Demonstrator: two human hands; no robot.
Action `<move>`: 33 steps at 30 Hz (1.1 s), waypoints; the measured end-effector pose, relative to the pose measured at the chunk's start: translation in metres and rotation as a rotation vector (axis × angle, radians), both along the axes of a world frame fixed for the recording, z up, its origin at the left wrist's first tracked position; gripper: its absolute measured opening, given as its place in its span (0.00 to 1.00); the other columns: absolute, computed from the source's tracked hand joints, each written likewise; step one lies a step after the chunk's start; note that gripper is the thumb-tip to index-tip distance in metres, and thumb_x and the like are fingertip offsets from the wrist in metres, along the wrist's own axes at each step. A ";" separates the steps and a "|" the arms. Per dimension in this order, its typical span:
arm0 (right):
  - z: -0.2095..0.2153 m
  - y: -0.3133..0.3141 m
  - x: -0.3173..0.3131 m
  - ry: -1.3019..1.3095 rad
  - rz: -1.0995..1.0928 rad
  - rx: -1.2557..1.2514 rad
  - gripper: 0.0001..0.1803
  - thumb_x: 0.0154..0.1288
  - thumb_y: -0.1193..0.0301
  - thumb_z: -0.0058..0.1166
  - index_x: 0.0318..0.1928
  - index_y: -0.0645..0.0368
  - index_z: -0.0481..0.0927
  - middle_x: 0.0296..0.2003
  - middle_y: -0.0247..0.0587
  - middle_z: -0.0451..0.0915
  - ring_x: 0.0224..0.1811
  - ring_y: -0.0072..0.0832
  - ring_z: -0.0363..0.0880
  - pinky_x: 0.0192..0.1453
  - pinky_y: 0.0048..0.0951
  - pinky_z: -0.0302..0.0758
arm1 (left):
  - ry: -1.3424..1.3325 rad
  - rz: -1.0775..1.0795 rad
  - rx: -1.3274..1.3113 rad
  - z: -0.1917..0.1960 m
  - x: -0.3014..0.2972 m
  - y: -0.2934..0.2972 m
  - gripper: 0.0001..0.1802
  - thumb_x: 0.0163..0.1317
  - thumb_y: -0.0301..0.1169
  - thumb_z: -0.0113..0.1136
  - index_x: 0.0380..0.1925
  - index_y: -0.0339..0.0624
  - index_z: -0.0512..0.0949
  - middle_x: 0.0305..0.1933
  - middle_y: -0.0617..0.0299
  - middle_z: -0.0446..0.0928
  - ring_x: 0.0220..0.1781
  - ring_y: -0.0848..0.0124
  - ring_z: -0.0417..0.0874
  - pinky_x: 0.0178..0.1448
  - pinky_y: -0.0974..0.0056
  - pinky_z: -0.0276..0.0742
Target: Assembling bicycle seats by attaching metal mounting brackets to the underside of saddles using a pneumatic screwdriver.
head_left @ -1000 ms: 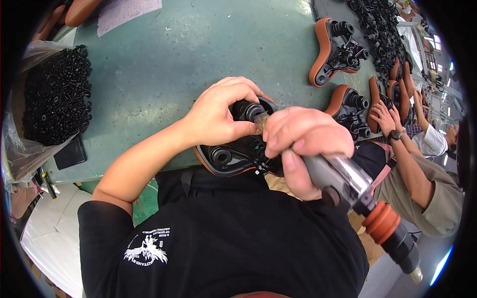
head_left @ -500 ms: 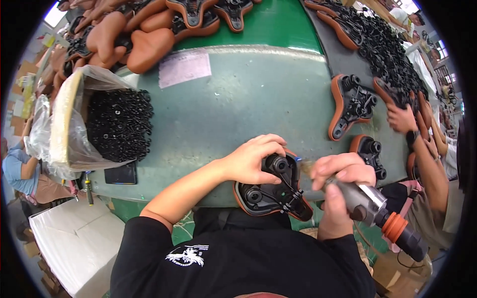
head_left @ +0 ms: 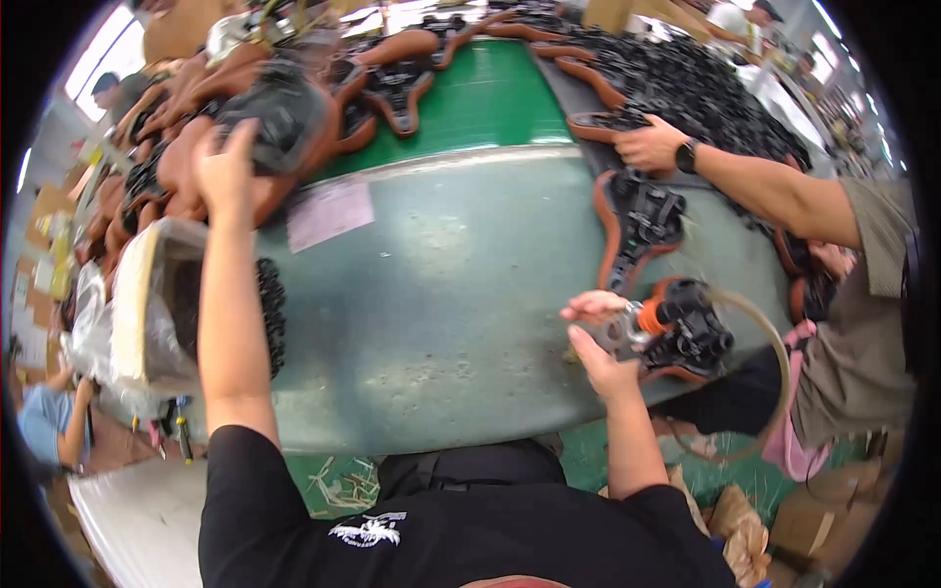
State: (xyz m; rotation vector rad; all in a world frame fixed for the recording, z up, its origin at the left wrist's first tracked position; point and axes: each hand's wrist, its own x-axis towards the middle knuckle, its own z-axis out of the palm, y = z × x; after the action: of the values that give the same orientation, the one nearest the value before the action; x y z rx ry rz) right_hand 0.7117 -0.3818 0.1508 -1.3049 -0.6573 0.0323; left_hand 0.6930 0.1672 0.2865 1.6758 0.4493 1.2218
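At the far left, my left hand [head_left: 225, 169] is closed on a bicycle saddle [head_left: 284, 116], blurred by motion, its black underside toward me. It is over the heap of brown saddles [head_left: 186, 162]. On the right side of the table, my right hand [head_left: 610, 370] has an air screwdriver [head_left: 619, 331] between thumb and fingers, its grip loose. The tool has a silver body, an orange ring and a black end. Just behind the tool lies another upturned saddle [head_left: 701, 343], partly hidden. A further upturned saddle [head_left: 637, 220] rests beyond my right hand.
A plastic-lined box [head_left: 132, 304] of small black parts stands at left, partly behind my forearm. A pinkish paper sheet [head_left: 331, 214] lies on the green table [head_left: 421, 314]. At right, a co-worker's hand [head_left: 652, 145] touches a saddle beside piled black parts [head_left: 686, 88]. A hose [head_left: 779, 343] loops nearby.
My left hand has carried the saddle from the table's front edge to the far-left heap. My right hand has moved forward with the screwdriver. The co-worker's hand has reached farther off.
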 end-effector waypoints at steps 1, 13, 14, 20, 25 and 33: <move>0.008 0.014 -0.001 0.114 0.020 0.035 0.19 0.66 0.87 0.63 0.53 0.61 0.73 0.54 0.47 0.79 0.47 0.31 0.87 0.52 0.34 0.85 | -0.050 0.161 0.199 -0.002 -0.023 0.066 0.30 0.64 0.38 0.78 0.57 0.26 0.81 0.55 0.53 0.85 0.54 0.67 0.86 0.61 0.61 0.82; 0.014 0.008 0.075 0.554 -0.466 0.012 0.11 0.68 0.78 0.62 0.47 0.63 0.74 0.33 0.42 0.80 0.24 0.32 0.83 0.29 0.37 0.82 | 1.290 0.112 0.634 -0.152 -0.229 -0.050 0.13 0.65 0.28 0.68 0.46 0.35 0.78 0.47 0.46 0.81 0.51 0.44 0.85 0.55 0.47 0.81; 0.014 0.014 0.084 0.575 -0.459 0.014 0.12 0.68 0.77 0.63 0.47 0.64 0.74 0.33 0.42 0.80 0.24 0.33 0.83 0.28 0.38 0.82 | 1.260 0.142 0.608 -0.159 -0.230 -0.056 0.13 0.65 0.27 0.68 0.46 0.35 0.78 0.47 0.46 0.81 0.51 0.44 0.85 0.54 0.47 0.81; 0.021 0.044 0.082 0.623 -0.385 -0.067 0.14 0.61 0.78 0.63 0.45 0.63 0.73 0.30 0.42 0.80 0.21 0.32 0.83 0.25 0.36 0.80 | 1.108 0.087 0.674 -0.167 -0.224 -0.074 0.08 0.68 0.26 0.65 0.43 0.35 0.80 0.45 0.48 0.80 0.49 0.44 0.83 0.52 0.47 0.79; 0.027 0.053 0.014 0.682 -0.132 -0.192 0.12 0.63 0.78 0.64 0.45 0.60 0.75 0.30 0.39 0.81 0.22 0.30 0.83 0.28 0.36 0.80 | 0.945 0.054 0.765 -0.169 -0.213 -0.082 0.06 0.69 0.27 0.65 0.39 0.34 0.80 0.42 0.48 0.77 0.46 0.45 0.81 0.50 0.47 0.78; 0.061 -0.003 -0.089 0.857 0.366 -0.438 0.13 0.67 0.77 0.67 0.48 0.60 0.78 0.35 0.35 0.83 0.29 0.24 0.87 0.36 0.30 0.81 | 0.439 -0.262 -0.097 -0.173 -0.199 -0.157 0.07 0.80 0.27 0.58 0.43 0.33 0.80 0.52 0.55 0.85 0.50 0.67 0.88 0.56 0.62 0.85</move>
State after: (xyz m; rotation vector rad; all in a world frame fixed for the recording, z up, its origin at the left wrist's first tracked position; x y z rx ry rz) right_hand 0.6232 -0.3852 0.2117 -1.4027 -0.1304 1.0258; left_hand 0.4935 0.0098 0.1133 1.8519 0.5239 0.6298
